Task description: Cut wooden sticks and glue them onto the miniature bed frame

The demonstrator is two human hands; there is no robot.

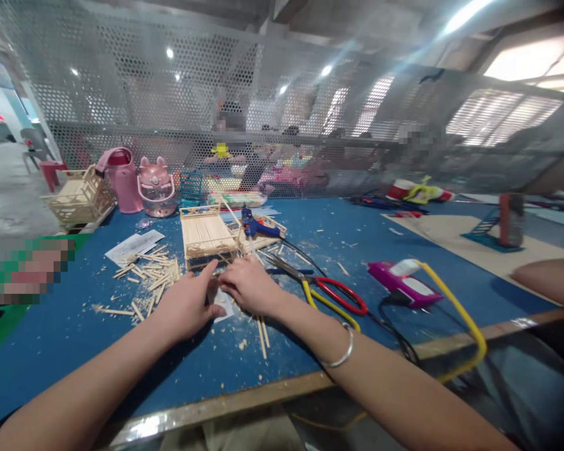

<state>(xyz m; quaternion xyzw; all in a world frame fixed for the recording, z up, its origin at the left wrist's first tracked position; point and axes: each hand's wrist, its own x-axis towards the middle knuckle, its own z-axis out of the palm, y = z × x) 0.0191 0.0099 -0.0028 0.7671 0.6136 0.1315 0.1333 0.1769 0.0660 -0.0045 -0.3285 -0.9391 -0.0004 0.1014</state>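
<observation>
On the blue table, a small bed-like frame of wooden sticks [207,232] stands just beyond both hands. My left hand [192,299] is at its near side, thumb and fingers apart, with nothing visible between them. My right hand [247,283] lies close beside it, its fingers bent together near the frame's front right corner; whatever they may hold is hidden. Loose cut sticks [157,270] are scattered to the left. A blue glue gun [258,227] rests behind my right hand. Scissors with red handles [341,295] and a yellow-handled tool [329,308] lie to the right.
A pink bottle [125,188], a pink jug [156,191] and another stick model [78,200] stand at the back left. A purple device [404,285] with black cables lies right. Another person's arm [552,282] is at the right edge. A perforated metal screen [282,125] rises behind.
</observation>
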